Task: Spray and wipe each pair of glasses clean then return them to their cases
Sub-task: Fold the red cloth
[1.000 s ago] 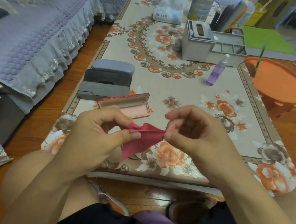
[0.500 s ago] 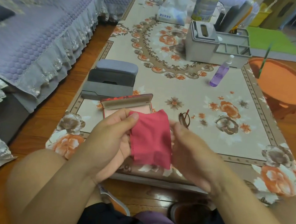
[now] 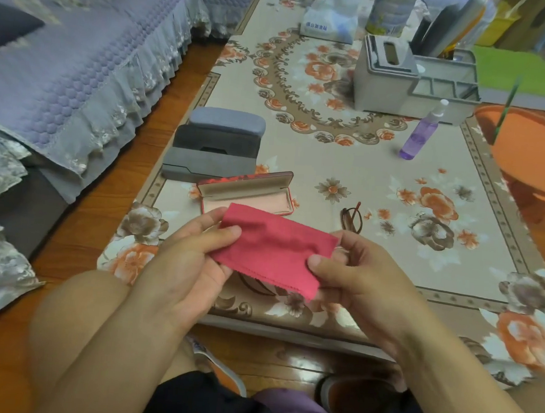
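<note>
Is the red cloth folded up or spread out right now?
Spread out. The cloth lies flat between the left hand and right hand, each pinching an edge.

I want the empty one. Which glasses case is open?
The red floral case nearest the hands, lid up, pink lining showing. The three grey cases behind it are closed.

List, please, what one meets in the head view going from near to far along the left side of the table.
Red cloth → open pink-lined case → three closed grey cases.
</note>
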